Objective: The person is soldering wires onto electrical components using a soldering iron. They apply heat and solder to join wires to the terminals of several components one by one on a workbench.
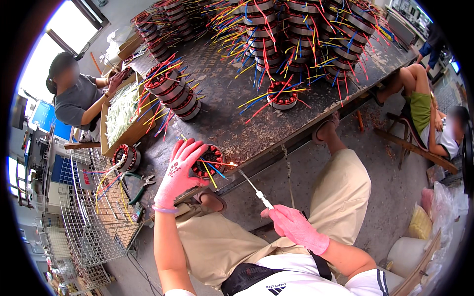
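As my left forearm rises almost straight up from the lower edge, bare up to a lilac wristband, my gloved left hand (181,170) stands upright on the near-left side of a wound ring core (209,157), palm turned toward it. I see this hand spread open, the fingers long and close together and the thumb set apart toward the core's lower rim; I cannot tell how firmly it touches. The core lies at the near edge of the desk (217,106), with red, yellow and blue leads fanning out to the right. My right forearm slants in from the lower right, and the right hand (298,229), also in a pink glove, is closed around the white handle of a thin-nosed tool (263,199). I find its slim metal tube pointing up and left, the tip near a small orange glow (232,164) at the end of a red lead. Left of the left hand lie green-handled pliers (142,190); beyond the core stands a short stack of similar cores (174,93).
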Motion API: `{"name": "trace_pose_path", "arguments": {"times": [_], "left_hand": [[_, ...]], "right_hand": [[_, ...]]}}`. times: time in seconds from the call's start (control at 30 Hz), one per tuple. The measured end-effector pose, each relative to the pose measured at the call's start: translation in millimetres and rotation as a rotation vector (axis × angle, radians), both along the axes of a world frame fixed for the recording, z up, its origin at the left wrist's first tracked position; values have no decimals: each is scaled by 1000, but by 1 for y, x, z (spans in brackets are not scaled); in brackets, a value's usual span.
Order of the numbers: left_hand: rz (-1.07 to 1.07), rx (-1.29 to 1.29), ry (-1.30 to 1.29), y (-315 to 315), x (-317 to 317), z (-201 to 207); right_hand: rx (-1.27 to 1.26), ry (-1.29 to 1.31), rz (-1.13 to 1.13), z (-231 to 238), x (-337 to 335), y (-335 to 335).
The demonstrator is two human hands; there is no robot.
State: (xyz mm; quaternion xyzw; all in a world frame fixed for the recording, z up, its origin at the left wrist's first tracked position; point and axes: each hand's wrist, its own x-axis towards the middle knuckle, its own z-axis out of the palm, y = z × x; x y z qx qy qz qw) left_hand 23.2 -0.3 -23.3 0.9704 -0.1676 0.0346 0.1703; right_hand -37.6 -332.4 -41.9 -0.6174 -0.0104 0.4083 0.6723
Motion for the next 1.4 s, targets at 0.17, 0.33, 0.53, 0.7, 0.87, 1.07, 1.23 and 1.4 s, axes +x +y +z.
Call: {"name": "trace_pose_path", "arguments": {"times": [0.17, 0.33, 0.53, 0.7, 0.87, 1.07, 1.23, 1.4], "left_hand": [[-3, 0, 8, 0, 0, 1], [-4, -22, 12, -1, 0, 3], [4, -2, 10, 1, 1, -1], [-2, 9, -4, 1, 1, -2], [-1, 19, 7, 2, 1, -3], [-5, 17, 10, 3, 1, -4], [-2, 13, 11, 2, 1, -3], [3, 15, 17, 2, 1, -2]], "right_hand": [[-43, 81, -23, 8, 1, 1], [-6, 96, -27, 4, -1, 1], [-11, 94, -26, 2, -1, 1], [-22, 63, -17, 3, -2, 0], [-34, 50, -19, 4, -1, 1], [-29, -18, -10, 2, -2, 1], [-15, -65, 3, -3, -3, -1], [-18, 46, -20, 0, -1, 0]]}}
